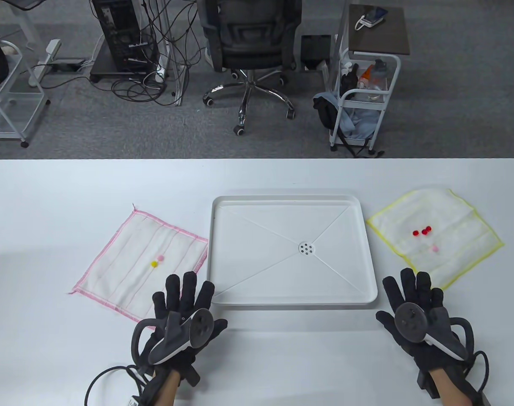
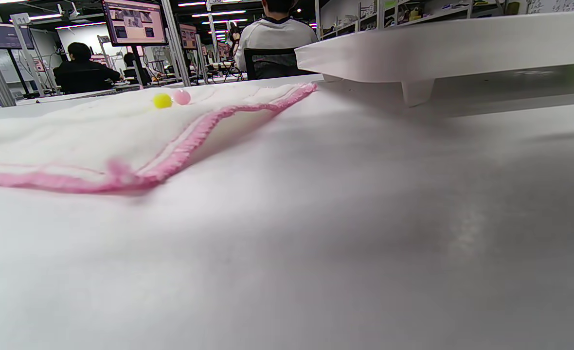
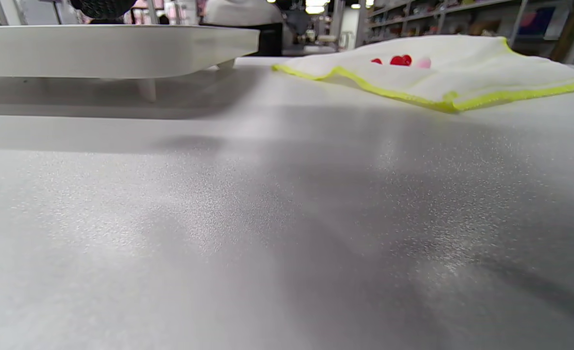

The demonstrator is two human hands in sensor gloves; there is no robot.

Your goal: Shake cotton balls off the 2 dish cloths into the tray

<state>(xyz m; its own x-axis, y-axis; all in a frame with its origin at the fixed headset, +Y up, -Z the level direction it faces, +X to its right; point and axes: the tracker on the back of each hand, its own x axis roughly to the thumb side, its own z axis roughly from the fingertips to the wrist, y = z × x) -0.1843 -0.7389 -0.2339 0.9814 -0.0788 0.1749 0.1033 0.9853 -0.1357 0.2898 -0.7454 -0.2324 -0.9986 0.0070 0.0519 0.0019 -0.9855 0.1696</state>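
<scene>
The surface (image 1: 70, 198) is smooth white laminate with a soft sheen; up close it shows a fine speckled grain. The tray (image 1: 369, 270) looks like matt white plastic, with thin moulded ridges crossing to a perforated drain. At nine o'clock of it, the pink-edged cloth (image 1: 125, 270) is soft woven fabric with a fuzzy stitched hem; at three o'clock, the yellow-edged cloth (image 1: 464, 237) is thinner, gauzy and creased. The cotton balls (image 1: 157, 261) look fluffy. Each hand (image 1: 178, 304) wears a matt black fabric glove under a hard plastic tracker.
</scene>
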